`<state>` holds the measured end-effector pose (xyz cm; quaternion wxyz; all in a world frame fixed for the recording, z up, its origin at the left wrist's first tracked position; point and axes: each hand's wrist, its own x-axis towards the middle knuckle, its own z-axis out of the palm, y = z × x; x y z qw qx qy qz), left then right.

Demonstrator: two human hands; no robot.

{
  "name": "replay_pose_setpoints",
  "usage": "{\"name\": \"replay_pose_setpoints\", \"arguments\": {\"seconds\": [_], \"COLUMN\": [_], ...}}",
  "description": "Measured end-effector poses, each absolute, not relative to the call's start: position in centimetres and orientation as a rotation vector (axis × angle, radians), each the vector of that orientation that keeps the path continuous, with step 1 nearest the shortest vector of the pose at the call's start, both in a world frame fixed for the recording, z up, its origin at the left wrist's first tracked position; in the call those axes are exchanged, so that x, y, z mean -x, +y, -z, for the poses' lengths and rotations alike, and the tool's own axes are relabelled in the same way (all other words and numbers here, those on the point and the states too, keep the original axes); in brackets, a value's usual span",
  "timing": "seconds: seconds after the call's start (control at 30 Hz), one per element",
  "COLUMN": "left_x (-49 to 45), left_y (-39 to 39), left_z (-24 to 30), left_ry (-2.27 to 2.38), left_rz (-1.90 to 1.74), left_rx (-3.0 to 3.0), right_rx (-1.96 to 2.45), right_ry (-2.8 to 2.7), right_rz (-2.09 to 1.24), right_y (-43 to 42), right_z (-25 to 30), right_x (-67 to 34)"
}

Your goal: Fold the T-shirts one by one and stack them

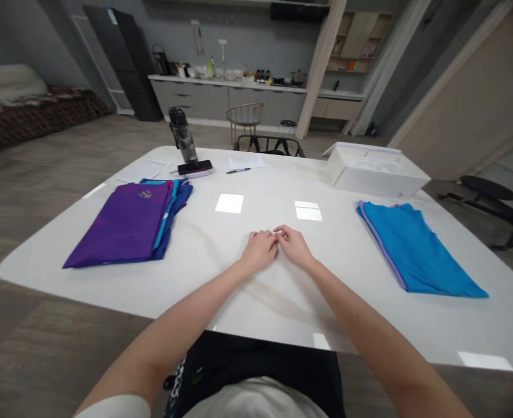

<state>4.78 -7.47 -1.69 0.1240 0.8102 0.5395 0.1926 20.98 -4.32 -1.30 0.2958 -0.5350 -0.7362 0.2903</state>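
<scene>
My left hand rests near the middle of the white table with its fingers curled in. Against its fingertips sit those of my right hand, also bent inward. Neither hand shows anything in it. A stack of folded clothes lies to the left, with a purple garment on top and blue ones showing beneath its right edge. On the right is a folded bright blue garment, laid over a lilac one whose edge sticks out.
A white box stands at the back right. Toward the back left are a dark bottle, a black phone, a pen and papers. Chairs stand beyond the table's far edge.
</scene>
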Motion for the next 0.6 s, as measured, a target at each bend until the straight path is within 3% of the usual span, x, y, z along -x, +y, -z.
{"name": "replay_pose_setpoints", "arguments": {"seconds": [0.2, 0.43, 0.6], "left_x": [8.0, 24.2, 29.3], "left_y": [-6.3, -4.2, -3.7], "left_z": [0.1, -2.8, -2.7], "left_ry": [2.073, 2.83, 2.895], "left_rz": [-0.683, -0.656, -0.435], "left_rx": [-2.135, -1.641, -1.338], "right_rx": [1.319, 1.272, 1.231], "right_ry": [-2.13, -2.402, -2.398], "right_rz": [-0.782, -0.511, -0.538], "right_y": [-2.5, -1.3, -1.3], "right_z": [1.7, 2.1, 2.7], "right_x": [-10.4, -4.9, -4.6]}}
